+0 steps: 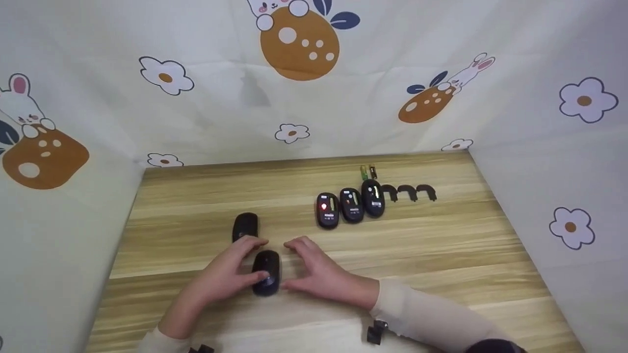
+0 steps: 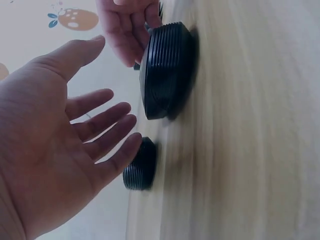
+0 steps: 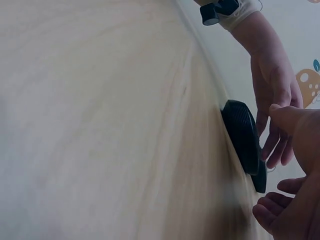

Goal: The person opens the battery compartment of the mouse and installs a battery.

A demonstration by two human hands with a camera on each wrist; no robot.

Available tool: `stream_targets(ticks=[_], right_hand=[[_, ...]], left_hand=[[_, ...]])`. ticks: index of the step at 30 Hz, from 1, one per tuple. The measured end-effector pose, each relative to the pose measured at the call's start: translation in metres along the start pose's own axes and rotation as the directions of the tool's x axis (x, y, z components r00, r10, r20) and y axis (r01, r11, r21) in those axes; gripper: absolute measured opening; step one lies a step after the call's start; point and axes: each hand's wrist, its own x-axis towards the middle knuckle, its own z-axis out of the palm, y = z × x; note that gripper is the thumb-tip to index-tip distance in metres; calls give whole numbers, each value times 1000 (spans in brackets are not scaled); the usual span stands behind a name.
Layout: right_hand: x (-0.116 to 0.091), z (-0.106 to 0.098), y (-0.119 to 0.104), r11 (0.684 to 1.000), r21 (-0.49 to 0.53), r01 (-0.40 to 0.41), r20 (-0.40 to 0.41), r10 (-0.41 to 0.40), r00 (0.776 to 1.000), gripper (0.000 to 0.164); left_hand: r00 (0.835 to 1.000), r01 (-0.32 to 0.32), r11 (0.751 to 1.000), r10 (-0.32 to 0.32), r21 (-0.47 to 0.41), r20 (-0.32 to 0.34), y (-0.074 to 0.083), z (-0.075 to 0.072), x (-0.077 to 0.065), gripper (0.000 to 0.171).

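1. Now, the wood-grain desk [image 1: 466,255] carries it all; smooth-looking, it might let a nudged mouse slide.
2. Left hand [image 1: 223,277] and right hand [image 1: 326,279] hang apart, fingers loose, gripping nothing.
3. Between them sits the near mouse [image 1: 268,261]; lopsided contact could spin it.
4. Just beyond the left fingers, the rear mouse [image 1: 245,224] risks a knock from a stray knuckle.
5. Farther right, three upturned mice [image 1: 351,208] line up, one glowing red.
6. Beside them, curved black pieces [image 1: 408,188]: easily scattered by a sleeve.
7. Smallest, two batteries [image 1: 363,172], liable to roll if bumped.

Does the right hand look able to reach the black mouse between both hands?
Probably yes: the right hand is open beside the black mouse, and nothing shows in the way between them.
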Motion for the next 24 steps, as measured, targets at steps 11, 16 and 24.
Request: stream_targets(ticks=[11, 16, 24], right_hand=[[9, 18, -10, 995, -101, 8, 22, -6, 1000, 97], [11, 23, -14, 985, -166, 34, 35, -29, 999, 101], [16, 30, -18, 960, -270, 71, 40, -63, 997, 97]], left_hand=[[996, 20, 999, -17, -34, 85, -8, 2, -14, 96], [994, -17, 999, 21, -33, 109, -11, 5, -17, 101], [994, -53, 998, 49, 38, 98, -13, 12, -9, 97]])
